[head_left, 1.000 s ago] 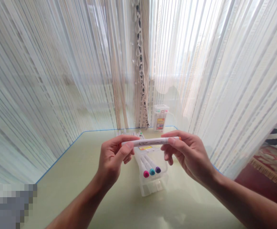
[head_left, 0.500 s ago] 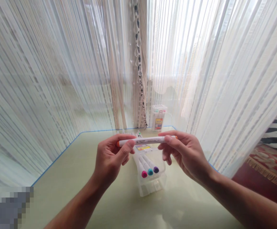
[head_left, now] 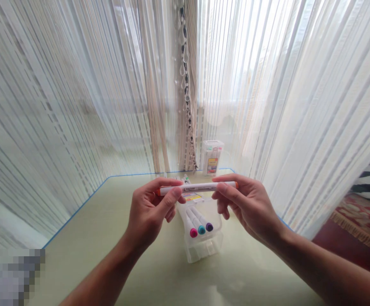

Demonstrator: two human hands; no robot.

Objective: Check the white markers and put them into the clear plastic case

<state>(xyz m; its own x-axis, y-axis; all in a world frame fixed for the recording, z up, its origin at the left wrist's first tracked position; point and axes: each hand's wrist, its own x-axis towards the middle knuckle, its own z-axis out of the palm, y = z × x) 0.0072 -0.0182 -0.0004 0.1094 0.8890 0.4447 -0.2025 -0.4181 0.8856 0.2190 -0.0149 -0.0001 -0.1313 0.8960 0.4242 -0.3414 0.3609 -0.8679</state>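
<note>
Marker: white, orange at both ends, printing visible along the barrel; held roughly level above the table.
Left hand: thumb and fingers clamped on the marker's left end.
Right hand: thumb and forefinger clamped near the right end; other fingers curled below.
Clear case: on the table, beyond it pink-, teal- and purple-tipped pens.
Clear box: upright at the table's far edge, near the curtain.
</note>
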